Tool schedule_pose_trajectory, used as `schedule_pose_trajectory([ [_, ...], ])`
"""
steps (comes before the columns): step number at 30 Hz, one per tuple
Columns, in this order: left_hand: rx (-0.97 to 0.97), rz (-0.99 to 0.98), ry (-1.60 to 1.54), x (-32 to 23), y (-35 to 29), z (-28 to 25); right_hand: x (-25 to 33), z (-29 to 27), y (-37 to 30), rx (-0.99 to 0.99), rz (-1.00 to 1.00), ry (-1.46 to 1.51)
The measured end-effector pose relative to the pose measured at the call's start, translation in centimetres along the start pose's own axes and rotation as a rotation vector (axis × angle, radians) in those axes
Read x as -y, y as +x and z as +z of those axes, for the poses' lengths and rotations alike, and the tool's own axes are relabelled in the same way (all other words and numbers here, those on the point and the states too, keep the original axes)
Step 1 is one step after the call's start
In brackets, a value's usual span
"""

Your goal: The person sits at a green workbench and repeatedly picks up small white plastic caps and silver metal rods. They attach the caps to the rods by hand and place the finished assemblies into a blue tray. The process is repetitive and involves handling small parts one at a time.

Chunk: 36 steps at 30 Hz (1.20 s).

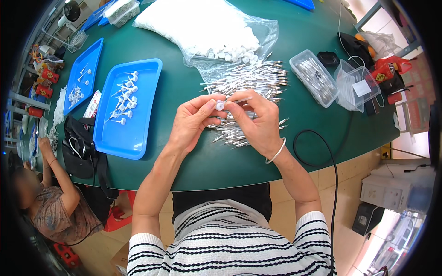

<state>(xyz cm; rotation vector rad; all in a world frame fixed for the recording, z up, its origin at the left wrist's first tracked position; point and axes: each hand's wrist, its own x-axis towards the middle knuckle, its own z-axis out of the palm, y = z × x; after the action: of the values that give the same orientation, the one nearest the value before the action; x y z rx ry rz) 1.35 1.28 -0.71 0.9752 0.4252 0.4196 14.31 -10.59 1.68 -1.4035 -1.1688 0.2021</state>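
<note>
Between the thumb and fingers of my left hand (195,117) is a small white plastic cap (220,106). My right hand (256,120) pinches a thin pale rod with a metal tip (244,99), its inner end close against the cap. Whether the two parts are joined is hidden by my fingertips. Both hands are held over a pile of similar slim metal-tipped rods (246,76). Just beyond the pile, a large clear bag (198,27) spills white caps toward it. A blue tray (140,110) on the left holds several white caps with rods attached.
A second blue tray (94,57) lies farther left, near a black bag (76,158). On the right are a clear box of rods (315,76), empty clear containers (357,87) and a looped black cable (317,133). Another person (60,202) works at the left edge.
</note>
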Motion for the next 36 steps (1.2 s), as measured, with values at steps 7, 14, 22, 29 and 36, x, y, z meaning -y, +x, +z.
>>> schedule_pose_trajectory([
  [7, 0.004, -0.005, 0.003, 0.21, 0.07, -0.18, 0.03, -0.19, 0.22, 0.022, -0.032, -0.034],
  [14, 0.012, -0.042, -0.036, 0.06, 0.10, -0.13, 0.20, -0.23, 0.23, 0.024, -0.024, -0.017],
  [22, 0.006, -0.053, -0.034, 0.00, 0.06, -0.05, 0.17, -0.23, 0.16, 0.022, -0.036, -0.052],
  [29, 0.009, -0.078, -0.028, -0.07, 0.03, 0.17, 0.16, -0.32, 0.22, 0.031, -0.041, -0.067],
  [36, 0.018, -0.088, -0.050, -0.01, 0.12, 0.09, 0.22, -0.34, 0.24, 0.032, -0.037, -0.057],
])
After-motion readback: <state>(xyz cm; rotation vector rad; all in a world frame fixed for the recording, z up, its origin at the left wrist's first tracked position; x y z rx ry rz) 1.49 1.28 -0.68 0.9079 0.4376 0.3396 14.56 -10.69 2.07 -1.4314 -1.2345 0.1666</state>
